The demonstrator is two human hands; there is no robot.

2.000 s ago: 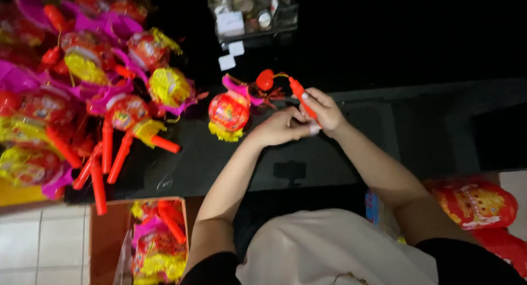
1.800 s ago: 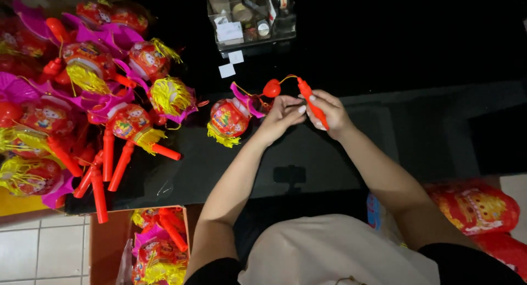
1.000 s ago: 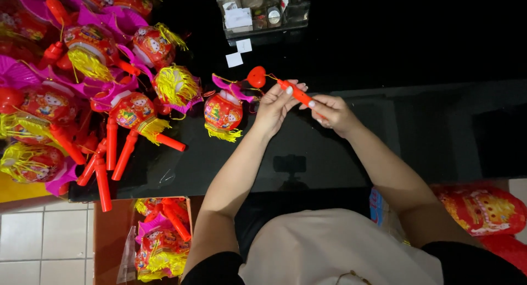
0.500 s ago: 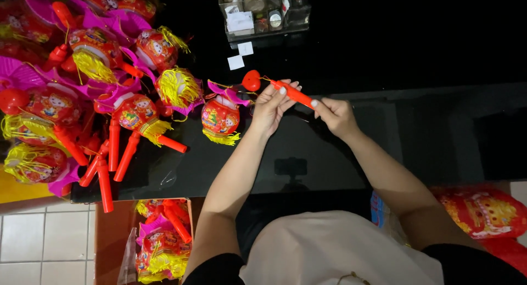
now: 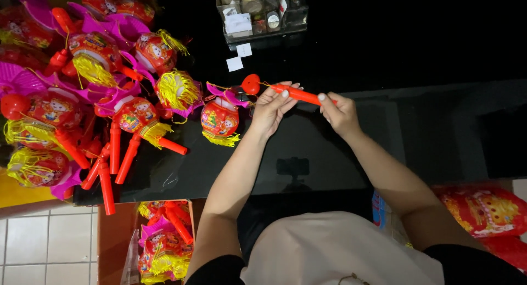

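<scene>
I held the orange-red handle stick [image 5: 299, 94] in both hands above the black glossy table [image 5: 307, 164], its long axis running nearly level, tilted a little downward from my left hand toward my right. My left hand [image 5: 272, 106] pinched the stick near its rounded red cap end [image 5: 251, 84], fingers curled over it, the thumb underneath as far as I could tell. My right hand [image 5: 340, 113] closed around the opposite end, fingertips pressed together on the shaft, so the stick lay between the two hands with each gripping one end. My left hand was the nearer one to the cap and to the small red paper lantern [image 5: 219, 119] with yellow fringe, which hung just below and to the left of the stick; a thin string seemed to join it to the cap end, though that was too fine to be sure of. Farther left of the stick lay a heap of finished lanterns [image 5: 99, 98], red bodies with magenta fans, yellow tassels and orange-red sticks fanned out over the table edge. Beyond the stick, away from me, stood a clear plastic organiser box [image 5: 263, 13] with two small white slips of paper [image 5: 239, 57] just in front of it. Below the table's left corner a cardboard box [image 5: 164, 241] held more lanterns, and a red printed bag [image 5: 483, 208] sat off under my right arm.
</scene>
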